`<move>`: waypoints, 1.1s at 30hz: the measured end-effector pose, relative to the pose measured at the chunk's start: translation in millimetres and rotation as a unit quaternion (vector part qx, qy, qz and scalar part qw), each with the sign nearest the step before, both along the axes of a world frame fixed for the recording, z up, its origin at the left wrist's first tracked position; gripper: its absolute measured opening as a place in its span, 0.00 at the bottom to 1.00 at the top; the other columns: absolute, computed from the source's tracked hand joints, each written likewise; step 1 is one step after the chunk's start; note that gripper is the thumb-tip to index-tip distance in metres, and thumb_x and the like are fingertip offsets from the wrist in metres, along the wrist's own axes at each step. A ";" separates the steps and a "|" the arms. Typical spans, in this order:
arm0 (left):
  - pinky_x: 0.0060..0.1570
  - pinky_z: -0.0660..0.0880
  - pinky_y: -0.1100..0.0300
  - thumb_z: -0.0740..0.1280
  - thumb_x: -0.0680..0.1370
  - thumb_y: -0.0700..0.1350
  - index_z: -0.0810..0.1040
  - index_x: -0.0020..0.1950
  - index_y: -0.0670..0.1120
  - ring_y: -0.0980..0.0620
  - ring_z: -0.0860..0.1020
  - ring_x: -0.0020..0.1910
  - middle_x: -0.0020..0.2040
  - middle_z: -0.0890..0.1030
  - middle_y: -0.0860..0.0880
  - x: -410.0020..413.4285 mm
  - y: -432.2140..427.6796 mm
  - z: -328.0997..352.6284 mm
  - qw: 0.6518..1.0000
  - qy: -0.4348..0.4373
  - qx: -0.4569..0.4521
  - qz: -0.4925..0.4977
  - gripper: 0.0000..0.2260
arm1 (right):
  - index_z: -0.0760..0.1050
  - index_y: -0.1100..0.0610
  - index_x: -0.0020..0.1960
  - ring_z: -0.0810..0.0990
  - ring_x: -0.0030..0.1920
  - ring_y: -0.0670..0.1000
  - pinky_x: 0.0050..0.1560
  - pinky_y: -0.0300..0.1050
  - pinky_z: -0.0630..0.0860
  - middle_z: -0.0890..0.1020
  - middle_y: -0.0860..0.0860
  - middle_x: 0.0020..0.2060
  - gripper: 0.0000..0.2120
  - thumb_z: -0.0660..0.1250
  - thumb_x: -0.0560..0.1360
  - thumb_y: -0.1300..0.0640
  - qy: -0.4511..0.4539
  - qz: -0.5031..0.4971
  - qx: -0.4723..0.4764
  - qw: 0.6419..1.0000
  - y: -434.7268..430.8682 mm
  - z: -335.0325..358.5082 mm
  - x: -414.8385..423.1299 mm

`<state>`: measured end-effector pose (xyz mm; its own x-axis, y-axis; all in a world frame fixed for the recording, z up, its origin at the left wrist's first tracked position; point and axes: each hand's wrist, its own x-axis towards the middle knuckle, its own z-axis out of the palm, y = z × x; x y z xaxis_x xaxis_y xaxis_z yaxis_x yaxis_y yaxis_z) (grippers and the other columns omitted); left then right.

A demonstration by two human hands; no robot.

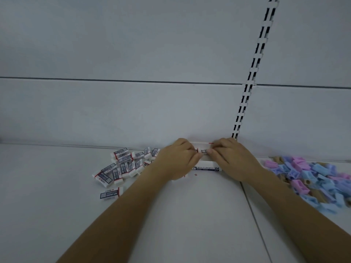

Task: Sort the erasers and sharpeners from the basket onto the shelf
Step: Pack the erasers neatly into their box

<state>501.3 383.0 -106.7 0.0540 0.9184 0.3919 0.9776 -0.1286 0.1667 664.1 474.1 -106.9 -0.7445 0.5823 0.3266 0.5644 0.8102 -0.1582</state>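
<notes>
One eraser, small rectangular paper-sleeved block, pinched at its ends by left grip and right grip. Beneath: white card box. Leftward: loose erasers. Rightward: pastel plastic sharpeners.

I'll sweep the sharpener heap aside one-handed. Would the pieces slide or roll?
The sharpeners look like small hollow plastic blocks, so probably light and stiff. Their boxy faces suggest they would slide or tumble on the smooth white shelf rather than roll; the loose heap would likely scatter.
</notes>
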 end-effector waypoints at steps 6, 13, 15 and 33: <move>0.53 0.68 0.58 0.50 0.82 0.50 0.77 0.57 0.46 0.52 0.70 0.59 0.57 0.77 0.50 -5.2 -3.4 26.9 0.996 -0.013 -0.079 0.029 0.18 | 0.79 0.56 0.49 0.76 0.49 0.53 0.50 0.41 0.65 0.81 0.49 0.46 0.19 0.52 0.76 0.48 0.109 0.052 0.071 0.990 -3.1 0.0 -2.0; 0.49 0.67 0.62 0.61 0.78 0.44 0.77 0.54 0.48 0.56 0.71 0.49 0.48 0.76 0.55 -46.1 -27.3 48.3 0.992 -0.057 -0.077 0.078 0.08 | 0.79 0.58 0.48 0.72 0.48 0.49 0.49 0.40 0.69 0.81 0.50 0.43 0.11 0.60 0.72 0.57 0.149 0.184 0.108 0.966 -35.2 -0.3 -19.6; 0.47 0.71 0.62 0.65 0.75 0.43 0.77 0.50 0.51 0.56 0.73 0.45 0.43 0.75 0.59 -52.4 -32.4 49.4 0.982 -0.094 -0.149 0.071 0.05 | 0.79 0.58 0.49 0.72 0.48 0.49 0.50 0.38 0.68 0.82 0.50 0.43 0.12 0.61 0.71 0.57 0.134 0.214 0.109 0.961 -43.0 -1.8 -23.1; 0.46 0.70 0.60 0.67 0.75 0.49 0.77 0.50 0.49 0.55 0.72 0.44 0.42 0.74 0.56 -38.4 -33.5 53.3 0.987 -0.074 -0.131 0.059 0.07 | 0.81 0.58 0.48 0.75 0.45 0.48 0.48 0.34 0.67 0.82 0.51 0.42 0.12 0.61 0.72 0.55 0.211 0.114 0.029 0.970 -32.0 10.5 -9.3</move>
<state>462.9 349.5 -53.4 -0.0999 0.9858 0.1347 0.9454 0.0519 0.3219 654.8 442.2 -96.4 -0.6439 0.3900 0.6583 0.2649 0.9208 -0.2864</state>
